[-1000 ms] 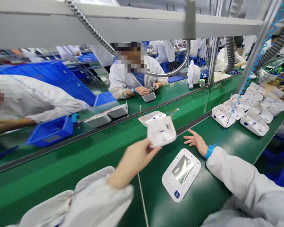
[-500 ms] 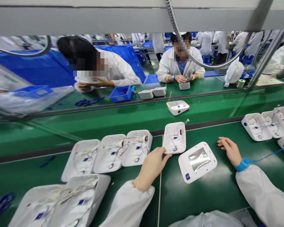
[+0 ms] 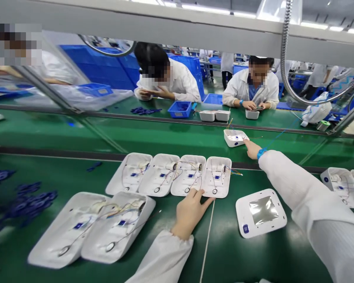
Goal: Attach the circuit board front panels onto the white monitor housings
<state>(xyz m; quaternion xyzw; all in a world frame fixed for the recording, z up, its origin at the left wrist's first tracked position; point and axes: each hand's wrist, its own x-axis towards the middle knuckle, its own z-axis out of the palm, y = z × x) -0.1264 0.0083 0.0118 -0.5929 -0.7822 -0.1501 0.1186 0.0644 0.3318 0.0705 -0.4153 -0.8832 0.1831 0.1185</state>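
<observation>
Four open white shells [image 3: 168,175] stand side by side in one row on the near green bench [image 3: 177,239]; the left hand [image 3: 188,214] is at their right end, partly open, thumb apart from the fingers, its tips at the near edges of the third and fourth shells; whether it grips one, I cannot tell. The right hand [image 3: 253,149] is stretched over the green middle strip [image 3: 165,135], forefinger out and touching the right edge of one single shell [image 3: 236,138]; its other fingers are partly hidden, so I cannot say if it has hold of it. I judge that the step in hand is the arranging of shells, with the row's end being set and this single shell being fetched; such a move calls for a hold on its rim, away from the thin wires [image 3: 230,124] standing at its back corner.

Counting further: two more shells [image 3: 97,232] lie nearer, at the left; at least two [image 3: 340,186] are at the right edge, partly cut off; one flat panel [image 3: 261,213] with a shiny window lies right of the left hand; across the strip are two small-looking shells [image 3: 214,115] beside one blue bin [image 3: 179,111], and one before a co-worker [image 3: 253,93].
</observation>
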